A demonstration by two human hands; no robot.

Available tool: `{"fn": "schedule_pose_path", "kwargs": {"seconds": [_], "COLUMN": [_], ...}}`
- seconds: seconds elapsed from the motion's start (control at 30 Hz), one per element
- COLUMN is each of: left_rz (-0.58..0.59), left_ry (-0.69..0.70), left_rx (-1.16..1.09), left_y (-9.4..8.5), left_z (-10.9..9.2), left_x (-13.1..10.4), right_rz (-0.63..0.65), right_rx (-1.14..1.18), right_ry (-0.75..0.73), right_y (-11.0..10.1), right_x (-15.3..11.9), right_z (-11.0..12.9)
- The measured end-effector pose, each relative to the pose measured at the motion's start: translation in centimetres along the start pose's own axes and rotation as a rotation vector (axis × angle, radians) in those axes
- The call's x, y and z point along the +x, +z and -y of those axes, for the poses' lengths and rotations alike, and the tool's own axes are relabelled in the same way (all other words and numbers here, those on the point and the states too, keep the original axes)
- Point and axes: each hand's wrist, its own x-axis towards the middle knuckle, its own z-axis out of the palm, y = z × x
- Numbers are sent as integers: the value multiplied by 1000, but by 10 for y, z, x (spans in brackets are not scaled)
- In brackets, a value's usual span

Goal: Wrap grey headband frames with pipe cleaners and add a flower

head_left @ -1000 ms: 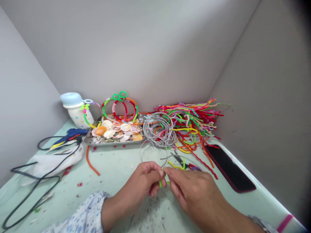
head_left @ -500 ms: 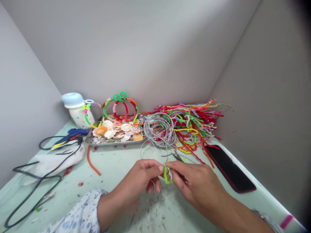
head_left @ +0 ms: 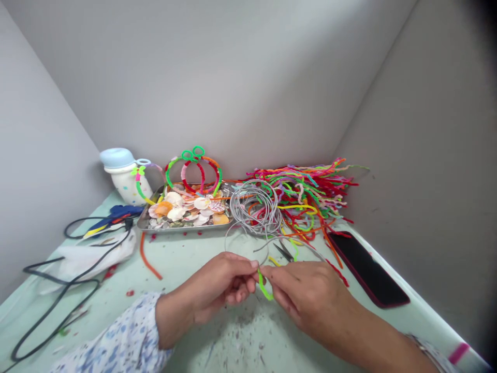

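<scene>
A short lime-green fuzzy stem [head_left: 265,289] hangs in a curve between my two hands. My left hand [head_left: 229,277] pinches its upper end between thumb and forefinger. My right hand [head_left: 306,290] grips it from the other side, fingertips almost touching the left ones. Just beyond the hands lie scissors [head_left: 284,252], partly hidden by the right hand, and a bit of yellow stem [head_left: 274,261]. A grey wire coil [head_left: 256,208] rests behind them, with a loose end reaching toward the right hand.
A metal tray [head_left: 186,229] of shells stands at the back, with fuzzy rings [head_left: 182,178] over it. Colourful stems [head_left: 310,189] are piled right of it, near a phone [head_left: 370,272]. At left are a bottle [head_left: 130,181], blue-handled tool [head_left: 118,212] and black cable [head_left: 64,298].
Both hands have shifted slightly left, and their fingertips have come closer together on the green stem. More of the scissors shows, and the grey wire end behind the hands has moved.
</scene>
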Motion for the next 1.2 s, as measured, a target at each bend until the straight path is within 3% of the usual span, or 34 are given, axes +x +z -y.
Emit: {"fn": "schedule_pose_path", "kwargs": {"seconds": [0.4, 0.57, 0.77, 0.93, 1.2], "left_rz": [-47, -26, -19, -64, -227], "left_ry": [-195, -234, -28, 135, 468], "left_rx": [-142, -215, 88, 416, 847], "left_y": [-4, -5, -1, 8, 18], "left_z": [1, 1, -5, -8, -3], "left_x": [3, 5, -2, -9, -17], "right_rz": [70, 106, 157, 197, 236], "right_rx": [-119, -108, 111, 368, 493], "right_ry": [-231, -214, 39, 175, 342], "right_y": [-2, -4, -4, -17, -30], "right_x": [-1, 2, 3, 8, 12], "right_z": [-4, -6, -9, -10, -6]}}
